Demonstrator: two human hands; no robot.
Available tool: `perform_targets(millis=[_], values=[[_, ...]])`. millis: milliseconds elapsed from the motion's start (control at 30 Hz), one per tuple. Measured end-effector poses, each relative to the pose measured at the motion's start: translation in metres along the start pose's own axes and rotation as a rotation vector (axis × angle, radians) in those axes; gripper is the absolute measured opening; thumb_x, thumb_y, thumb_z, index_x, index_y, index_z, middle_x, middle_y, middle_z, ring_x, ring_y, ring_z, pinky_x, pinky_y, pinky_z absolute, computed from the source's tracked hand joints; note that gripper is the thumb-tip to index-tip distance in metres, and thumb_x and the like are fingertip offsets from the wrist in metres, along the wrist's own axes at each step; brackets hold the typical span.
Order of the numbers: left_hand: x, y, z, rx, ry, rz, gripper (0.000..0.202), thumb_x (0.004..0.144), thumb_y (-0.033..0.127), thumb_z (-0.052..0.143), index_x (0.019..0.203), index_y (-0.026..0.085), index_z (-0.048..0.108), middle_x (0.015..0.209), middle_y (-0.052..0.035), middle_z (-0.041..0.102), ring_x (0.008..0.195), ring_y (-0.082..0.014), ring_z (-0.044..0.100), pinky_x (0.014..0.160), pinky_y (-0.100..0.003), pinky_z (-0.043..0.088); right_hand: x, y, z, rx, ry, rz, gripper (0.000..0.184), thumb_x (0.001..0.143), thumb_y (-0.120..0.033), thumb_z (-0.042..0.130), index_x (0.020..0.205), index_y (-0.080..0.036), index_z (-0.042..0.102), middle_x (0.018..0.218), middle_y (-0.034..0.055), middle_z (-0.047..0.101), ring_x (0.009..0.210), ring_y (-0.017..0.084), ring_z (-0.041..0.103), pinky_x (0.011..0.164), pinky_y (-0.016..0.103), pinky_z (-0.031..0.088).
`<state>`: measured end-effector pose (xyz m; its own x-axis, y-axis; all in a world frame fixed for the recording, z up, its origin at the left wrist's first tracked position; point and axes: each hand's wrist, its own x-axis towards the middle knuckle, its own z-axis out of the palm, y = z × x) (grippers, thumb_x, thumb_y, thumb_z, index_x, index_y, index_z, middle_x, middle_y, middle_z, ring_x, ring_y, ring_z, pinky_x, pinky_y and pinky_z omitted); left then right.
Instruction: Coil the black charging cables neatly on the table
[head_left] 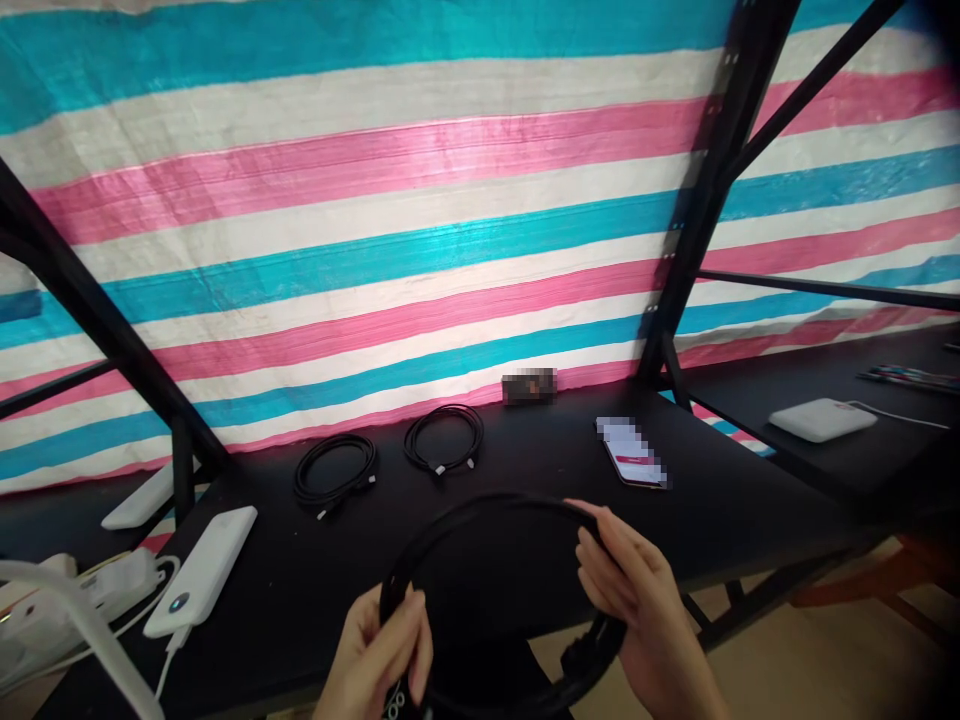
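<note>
A thick black cable (480, 505), wound into a large loop, is held up over the front edge of the desk. My left hand (382, 650) grips the loop's left side, thumb and fingers closed round it. On the right side, my right hand (630, 590) has its fingers wrapped on the same cable. A dark lump, perhaps a plug, shows on the loop's lower right. Beyond my hands, two thinner coiled black cables lie on the desk: the left coil (335, 437) and the right coil (444, 408), both with light-coloured connector ends.
A white power bank (201, 570) with a cable plugged in lies at left, by a white power strip (124, 580). A lit phone (632, 453) and a small dark box (529, 387) rest on the black desk (525, 450). Another white device (823, 420) sits on the right-hand desk.
</note>
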<state>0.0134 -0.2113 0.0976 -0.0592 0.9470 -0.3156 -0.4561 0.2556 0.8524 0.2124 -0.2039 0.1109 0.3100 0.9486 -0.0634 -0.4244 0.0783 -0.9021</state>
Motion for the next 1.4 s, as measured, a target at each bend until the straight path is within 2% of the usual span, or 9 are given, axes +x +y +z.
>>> perform_targets(millis=[200, 300, 433, 567, 667, 867, 1033, 1133, 1400], values=[[0.019, -0.004, -0.003, -0.066, 0.143, -0.042, 0.012, 0.070, 0.014, 0.069, 0.067, 0.018, 0.059, 0.055, 0.0018, 0.058, 0.055, -0.0127, 0.064, 0.056, -0.020, 0.053, 0.011, 0.010, 0.000, 0.075, -0.026, 0.083, 0.041, 0.074, -0.048, 0.067, 0.096, -0.014, 0.068, 0.048, -0.0110, 0.016, 0.042, 0.002, 0.009, 0.038, 0.016, 0.011], [0.022, -0.008, -0.007, -0.105, 0.254, -0.069, 0.011, 0.070, 0.010, 0.067, 0.074, 0.018, 0.061, 0.066, 0.0007, 0.063, 0.063, -0.0127, 0.067, 0.056, -0.018, 0.054, 0.015, 0.016, 0.000, -0.100, -0.035, -0.022, 0.042, 0.075, -0.050, 0.064, 0.099, -0.015, 0.066, 0.048, -0.0079, 0.031, 0.040, 0.002, 0.019, 0.038, 0.017, 0.013], [0.027, -0.007, -0.009, -0.151, 0.326, -0.048, 0.010, 0.071, 0.008, 0.066, 0.069, 0.017, 0.061, 0.061, 0.0011, 0.063, 0.060, -0.0113, 0.067, 0.055, -0.015, 0.053, 0.018, 0.023, 0.005, -0.316, 0.005, -0.192, 0.039, 0.078, -0.050, 0.060, 0.096, -0.016, 0.065, 0.056, -0.0021, 0.047, 0.044, 0.005, 0.034, 0.038, 0.018, 0.021], [0.036, -0.003, -0.015, -0.198, 0.348, -0.032, 0.010, 0.072, 0.013, 0.065, 0.066, 0.018, 0.059, 0.053, 0.0020, 0.060, 0.057, -0.0121, 0.065, 0.056, -0.018, 0.054, 0.019, 0.032, 0.020, -0.274, -0.104, -0.094, 0.037, 0.078, -0.050, 0.060, 0.088, -0.015, 0.064, 0.045, -0.0080, 0.032, 0.037, 0.004, 0.025, 0.035, 0.018, 0.018], [0.044, -0.002, -0.020, -0.226, 0.325, -0.040, 0.014, 0.075, 0.016, 0.064, 0.063, 0.018, 0.056, 0.047, 0.0033, 0.056, 0.053, -0.0112, 0.063, 0.057, -0.019, 0.053, 0.022, 0.040, 0.031, -0.144, -0.170, 0.110, 0.037, 0.076, -0.051, 0.062, 0.077, -0.014, 0.061, 0.041, -0.0118, 0.020, 0.034, 0.002, 0.015, 0.034, 0.016, 0.011], [0.055, -0.012, -0.014, -0.274, 0.293, -0.196, 0.014, 0.072, 0.018, 0.067, 0.066, 0.018, 0.055, 0.054, 0.0025, 0.059, 0.052, -0.0107, 0.061, 0.050, -0.019, 0.049, 0.042, 0.047, 0.036, 0.243, -0.075, 0.329, 0.037, 0.067, -0.046, 0.072, 0.060, -0.017, 0.049, 0.034, -0.0134, 0.017, 0.033, 0.001, 0.003, 0.030, 0.016, 0.005], [0.065, -0.022, -0.002, -0.474, 0.069, -0.209, 0.045, 0.074, 0.028, 0.068, 0.049, 0.019, 0.033, 0.036, 0.0099, 0.029, 0.029, -0.0031, 0.030, 0.035, -0.017, 0.032, 0.052, 0.054, 0.033, 0.418, -0.120, 0.430, 0.034, 0.072, -0.039, 0.067, 0.056, -0.020, 0.043, 0.034, -0.0134, 0.014, 0.032, 0.003, 0.000, 0.029, 0.017, 0.008], [0.073, -0.025, 0.001, -0.570, 0.001, -0.202, 0.050, 0.077, 0.029, 0.065, 0.048, 0.020, 0.025, 0.036, 0.0093, 0.024, 0.029, -0.0030, 0.026, 0.033, -0.019, 0.027, 0.054, 0.060, 0.034, 0.463, -0.174, 0.454, 0.036, 0.070, -0.036, 0.067, 0.055, -0.020, 0.039, 0.034, -0.0133, 0.016, 0.032, 0.003, 0.002, 0.029, 0.016, 0.010], [0.082, -0.033, 0.004, -0.734, 0.044, -0.307, 0.056, 0.071, 0.026, 0.063, 0.050, 0.022, 0.011, 0.034, 0.0087, 0.017, 0.025, -0.0038, 0.024, 0.030, -0.020, 0.025, 0.059, 0.078, 0.034, 0.621, -0.491, 0.579, 0.052, 0.074, -0.037, 0.063, 0.052, -0.021, 0.019, 0.031, -0.0136, 0.019, 0.024, 0.000, 0.004, 0.025, 0.012, 0.008]])
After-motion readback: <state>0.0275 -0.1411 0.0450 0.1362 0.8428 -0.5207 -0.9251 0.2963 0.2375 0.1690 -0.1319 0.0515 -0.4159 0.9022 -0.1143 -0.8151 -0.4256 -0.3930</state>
